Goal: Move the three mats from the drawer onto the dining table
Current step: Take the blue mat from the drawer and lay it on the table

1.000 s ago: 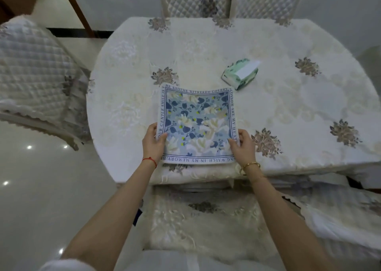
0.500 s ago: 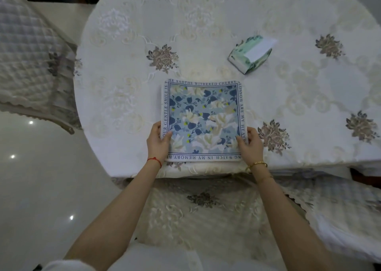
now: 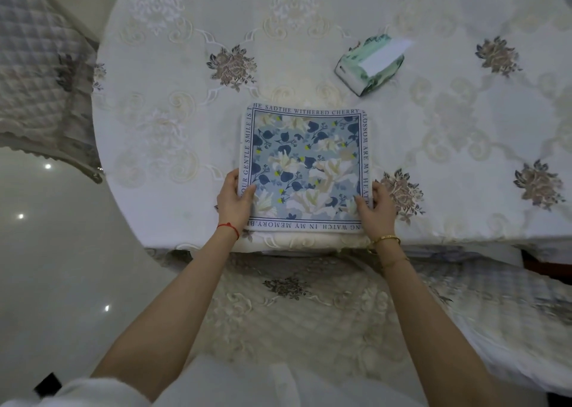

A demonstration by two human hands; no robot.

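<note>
Mats (image 3: pixel 305 166) lie stacked near table (image 3: pixel 433 159) edge w/ both hands, left (image 3: pixel 233 200) & right (image 3: pixel 376 210), pinching the near corners, thumbs on top; risk: let go w/ stack this close to the edge & it could slide off the slick cloth.

bare forearms, white sleeves, red string bracelet (image 3: pixel 228 229) on left wrist, gold bangle (image 3: pixel 385 239) on right
</note>
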